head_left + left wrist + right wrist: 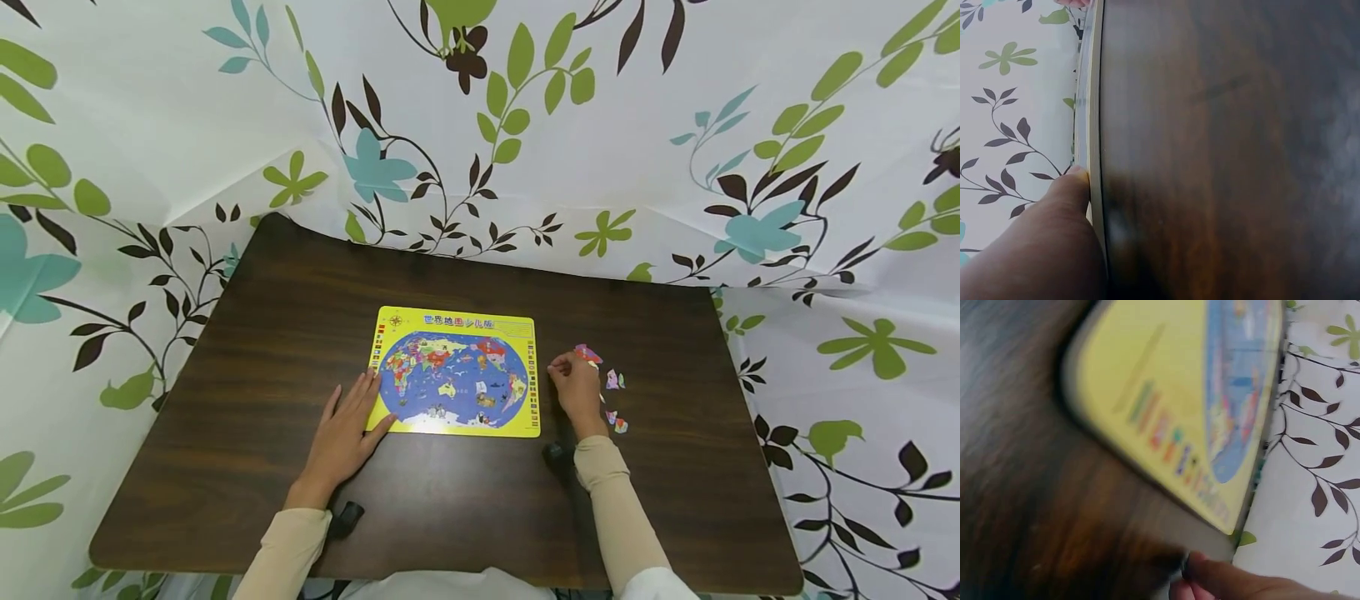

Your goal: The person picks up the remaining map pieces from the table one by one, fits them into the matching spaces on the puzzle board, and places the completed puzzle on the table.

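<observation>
A yellow-bordered world map puzzle board lies flat on the table, its blue oval map facing up. My left hand rests at the board's lower left with fingers spread; in the left wrist view its thumb touches the board's edge. Just right of the board, my right hand is held with thumb and fingertips together. Between those fingertips, the right wrist view shows the thin edge of a small puzzle piece, mostly hidden. A red puzzle piece lies just beyond this hand.
Several loose puzzle pieces lie to the right of the right hand, with more small pieces nearer the person. The dark wooden table meets a leaf-patterned curtain at the back and sides.
</observation>
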A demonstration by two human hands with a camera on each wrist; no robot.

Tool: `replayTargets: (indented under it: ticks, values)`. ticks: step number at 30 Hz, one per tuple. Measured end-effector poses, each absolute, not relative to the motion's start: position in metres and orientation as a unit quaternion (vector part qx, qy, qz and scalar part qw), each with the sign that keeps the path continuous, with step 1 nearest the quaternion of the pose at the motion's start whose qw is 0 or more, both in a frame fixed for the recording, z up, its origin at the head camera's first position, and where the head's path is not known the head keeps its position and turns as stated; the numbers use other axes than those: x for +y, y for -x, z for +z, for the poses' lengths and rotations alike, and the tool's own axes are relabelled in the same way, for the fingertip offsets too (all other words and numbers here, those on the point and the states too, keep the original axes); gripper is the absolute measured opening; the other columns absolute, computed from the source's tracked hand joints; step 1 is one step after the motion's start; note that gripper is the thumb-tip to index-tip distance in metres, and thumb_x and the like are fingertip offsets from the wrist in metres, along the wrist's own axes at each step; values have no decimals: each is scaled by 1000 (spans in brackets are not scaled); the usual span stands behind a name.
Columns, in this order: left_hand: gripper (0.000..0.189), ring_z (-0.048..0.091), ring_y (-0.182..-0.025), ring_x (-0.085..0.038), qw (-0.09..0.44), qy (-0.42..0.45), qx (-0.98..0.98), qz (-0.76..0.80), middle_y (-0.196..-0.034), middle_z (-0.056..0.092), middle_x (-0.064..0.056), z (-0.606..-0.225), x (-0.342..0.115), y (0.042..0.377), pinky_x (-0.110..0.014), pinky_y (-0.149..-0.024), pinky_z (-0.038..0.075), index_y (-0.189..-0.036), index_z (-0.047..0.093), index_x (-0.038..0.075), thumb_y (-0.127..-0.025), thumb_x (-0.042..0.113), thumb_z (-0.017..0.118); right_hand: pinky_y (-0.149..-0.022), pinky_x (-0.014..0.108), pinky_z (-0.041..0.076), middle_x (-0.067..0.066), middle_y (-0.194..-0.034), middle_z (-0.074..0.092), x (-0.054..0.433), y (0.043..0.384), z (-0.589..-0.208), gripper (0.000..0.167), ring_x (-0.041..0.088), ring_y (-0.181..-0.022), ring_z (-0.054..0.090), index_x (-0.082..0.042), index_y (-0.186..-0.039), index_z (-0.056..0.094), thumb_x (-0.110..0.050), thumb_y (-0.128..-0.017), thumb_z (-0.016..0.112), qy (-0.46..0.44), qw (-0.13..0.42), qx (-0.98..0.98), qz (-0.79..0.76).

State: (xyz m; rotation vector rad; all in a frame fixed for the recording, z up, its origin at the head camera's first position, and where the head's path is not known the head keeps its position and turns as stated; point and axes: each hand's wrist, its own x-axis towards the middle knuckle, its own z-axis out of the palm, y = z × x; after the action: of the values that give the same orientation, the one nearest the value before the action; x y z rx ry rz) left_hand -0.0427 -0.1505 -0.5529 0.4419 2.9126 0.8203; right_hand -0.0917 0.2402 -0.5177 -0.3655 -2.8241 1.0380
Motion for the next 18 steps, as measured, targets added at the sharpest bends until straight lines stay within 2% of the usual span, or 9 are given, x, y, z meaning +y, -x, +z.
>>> replayTargets:
  ticks: [6,12,18]
  values:
    - [80,22,-157,-31,42,-142,954,261,-170,25,-13,-554,-151,45,-53,-127,1,-163,28,6,-103,51,57,-79,48,60,18,-92,74,226,99,-511,10,32,-86,72,3,-97,75,-6,-94,76,93,43,-912,397]
    - [80,24,-157,-31,36,-145,952,266,-169,26,-13,-555,-152,44,-54,-127,2,-163,29,7,-102,51,58,-83,45,60,14,-97,77,199,117,-500,12,28,-90,73,-1,-102,80,-10,-95,76,95,2,-895,436]
    - [79,25,-156,-30,16,-149,951,269,-169,27,-12,-558,-151,42,-51,-128,1,-163,31,6,-102,49,59,-80,44,60,12,-93,78,167,136,-493,10,27,-87,73,-3,-98,82,-10,-95,76,70,-32,-889,451]
